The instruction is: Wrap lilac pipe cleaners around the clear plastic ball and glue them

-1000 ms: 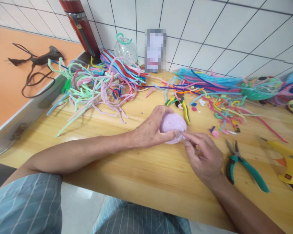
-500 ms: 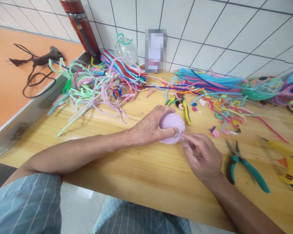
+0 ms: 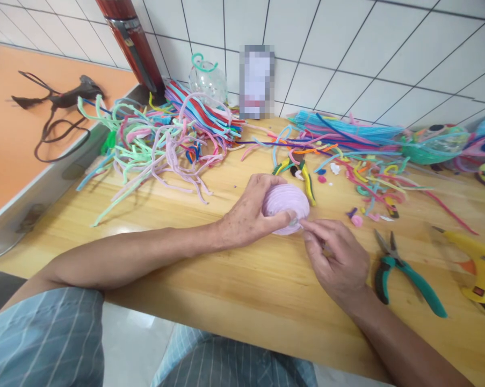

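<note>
A lilac ball (image 3: 286, 200) wound round with pipe cleaner sits in front of me, just above or on the wooden table. My left hand (image 3: 254, 212) grips it from the left, fingers behind and thumb across its near side. Near the thumb tip, a small clear patch shows on the ball. At the ball's lower right edge, my right hand (image 3: 337, 258) pinches the tip of a lilac pipe cleaner (image 3: 301, 222) between thumb and forefinger. Most of that strand is hidden by the fingers.
Behind the ball lie yellow-and-black pliers (image 3: 308, 185). Teal-handled pliers (image 3: 399, 274) and a yellow glue gun (image 3: 478, 263) are on the right. Loose pipe cleaners (image 3: 165, 145) heap at back left, with a bundle (image 3: 347, 131) at back right. A phone (image 3: 257, 80) leans on the tiled wall.
The lilac ball has turned slightly in my left hand, showing more of its ridged side. My right fingers stay at its lower right edge, with little movement.
</note>
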Tool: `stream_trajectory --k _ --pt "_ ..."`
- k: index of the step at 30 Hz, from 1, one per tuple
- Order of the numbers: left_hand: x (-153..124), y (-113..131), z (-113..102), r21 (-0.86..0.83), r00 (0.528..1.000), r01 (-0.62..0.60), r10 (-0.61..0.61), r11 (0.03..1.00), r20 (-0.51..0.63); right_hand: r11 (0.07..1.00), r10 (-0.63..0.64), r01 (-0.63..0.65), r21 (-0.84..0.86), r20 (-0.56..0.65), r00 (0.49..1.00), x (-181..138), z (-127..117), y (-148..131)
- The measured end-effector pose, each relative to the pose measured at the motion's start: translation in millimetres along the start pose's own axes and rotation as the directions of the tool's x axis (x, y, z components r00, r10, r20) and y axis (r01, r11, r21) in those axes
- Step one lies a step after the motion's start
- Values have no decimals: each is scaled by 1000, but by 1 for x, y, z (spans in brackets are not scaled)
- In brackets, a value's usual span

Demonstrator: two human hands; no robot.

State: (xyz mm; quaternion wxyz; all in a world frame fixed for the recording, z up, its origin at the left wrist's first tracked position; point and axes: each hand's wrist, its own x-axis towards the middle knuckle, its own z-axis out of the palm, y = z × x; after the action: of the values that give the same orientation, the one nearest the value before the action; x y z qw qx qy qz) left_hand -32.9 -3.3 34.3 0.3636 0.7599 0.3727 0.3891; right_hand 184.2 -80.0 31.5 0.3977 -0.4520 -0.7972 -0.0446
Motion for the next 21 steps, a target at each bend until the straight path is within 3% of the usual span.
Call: stream_trajectory --k 7,15,21 --pt "-2 3 1 -91 997 64 -59 994 51 1000 9 -9 -9 2 1000 -3 0 0" --pt "5 3 -6 46 994 -45 40 998 98 999 -18 18 -49 8 1000 -2 0 -2" --pt "8 10 -10 -4 993 65 -64 998 103 997 -43 43 -69 13 999 -2 0 -3"
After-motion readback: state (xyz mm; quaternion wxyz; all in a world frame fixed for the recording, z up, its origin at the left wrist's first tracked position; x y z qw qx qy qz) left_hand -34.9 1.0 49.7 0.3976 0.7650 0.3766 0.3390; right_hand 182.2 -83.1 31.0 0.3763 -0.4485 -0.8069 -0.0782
